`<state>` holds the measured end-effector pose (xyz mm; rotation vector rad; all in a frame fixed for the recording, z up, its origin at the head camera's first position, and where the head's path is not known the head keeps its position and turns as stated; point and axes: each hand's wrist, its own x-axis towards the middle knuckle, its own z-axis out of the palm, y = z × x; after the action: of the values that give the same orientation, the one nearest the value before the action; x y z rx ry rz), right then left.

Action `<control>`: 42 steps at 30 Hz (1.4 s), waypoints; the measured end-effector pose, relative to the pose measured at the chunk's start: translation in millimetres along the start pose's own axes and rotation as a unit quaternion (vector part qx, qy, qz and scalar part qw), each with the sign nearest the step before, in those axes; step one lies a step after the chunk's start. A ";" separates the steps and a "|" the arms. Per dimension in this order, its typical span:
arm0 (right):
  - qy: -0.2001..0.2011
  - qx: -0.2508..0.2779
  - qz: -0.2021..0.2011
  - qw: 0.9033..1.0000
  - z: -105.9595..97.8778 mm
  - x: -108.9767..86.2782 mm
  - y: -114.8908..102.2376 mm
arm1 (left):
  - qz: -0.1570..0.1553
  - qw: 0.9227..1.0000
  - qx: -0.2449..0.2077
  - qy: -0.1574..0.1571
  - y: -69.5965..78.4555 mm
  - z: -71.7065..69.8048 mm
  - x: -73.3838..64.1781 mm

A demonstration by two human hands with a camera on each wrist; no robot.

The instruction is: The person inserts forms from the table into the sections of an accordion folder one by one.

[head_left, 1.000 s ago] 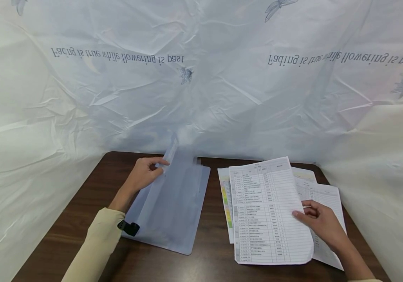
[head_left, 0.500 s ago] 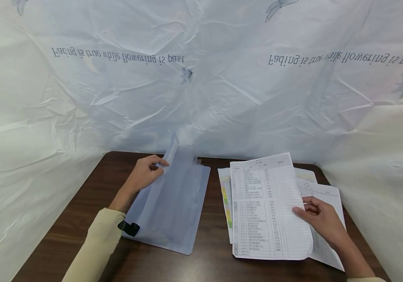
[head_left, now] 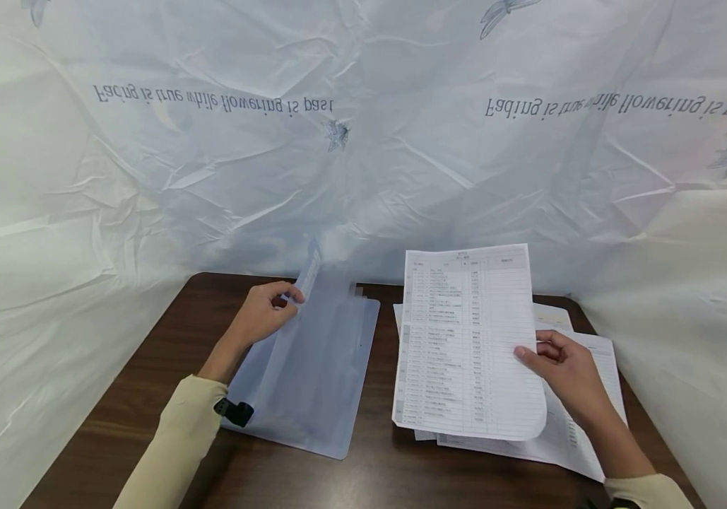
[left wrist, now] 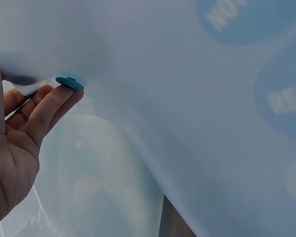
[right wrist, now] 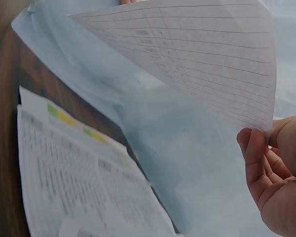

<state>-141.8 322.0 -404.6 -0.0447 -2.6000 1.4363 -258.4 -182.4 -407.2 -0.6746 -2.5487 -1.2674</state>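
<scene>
The left hand [head_left: 261, 314], fingers curled toward the thumb, pinches the raised cover of a translucent pale-blue plastic folder [head_left: 325, 375] on the dark brown wooden worktop [head_left: 376, 474], fingertips at a round teal button [left wrist: 70, 83]. Should that pinch slip, the limp cover could flop down. To the right, a white printed paper sheet [head_left: 465, 339] is held above other loose printed sheets [head_left: 601, 375]; the right hand [head_left: 566, 371] pinches only its right edge between thumb and bent fingers, so the unsupported far side could sag, crease or snag.
</scene>
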 end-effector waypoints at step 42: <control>-0.089 0.247 0.021 0.965 104.4 46.3 -89.7 | 0.011 1.000 0.006 0.010 -2.2 2.7 4.4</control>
<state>-199.4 191.6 -377.2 0.0995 -2.2952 2.1486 -263.3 -180.1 -408.6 -0.6822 -2.5248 -1.2457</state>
